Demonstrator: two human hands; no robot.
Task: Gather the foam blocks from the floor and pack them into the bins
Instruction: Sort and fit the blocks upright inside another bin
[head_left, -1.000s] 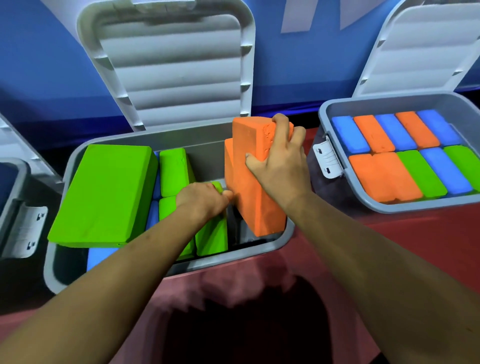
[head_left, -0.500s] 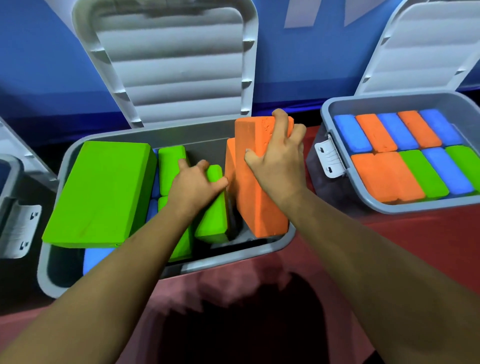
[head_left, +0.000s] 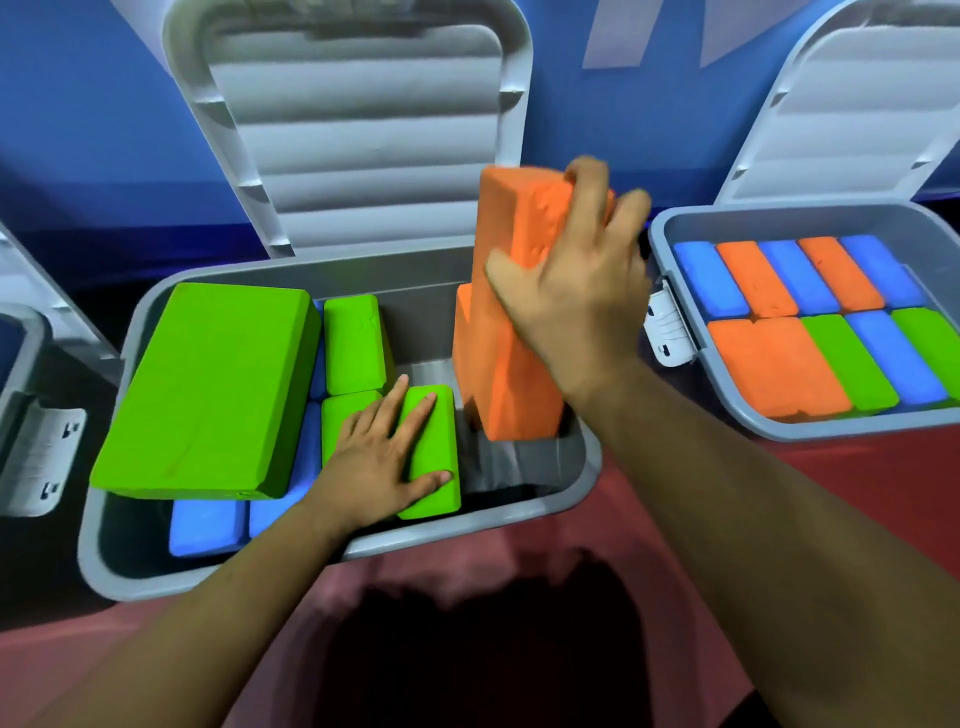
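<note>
The right hand grips 1 upright orange block at the bin's 3 o'clock, while the left hand, fingers straight, presses 1 green block at 6 o'clock.

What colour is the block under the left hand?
A green block, shown best in the head view.

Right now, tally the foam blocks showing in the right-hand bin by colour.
Blue blocks: 4
Orange blocks: 4
Green blocks: 2
Total: 10 showing on top in the right bin; anything beneath is hidden.
</note>
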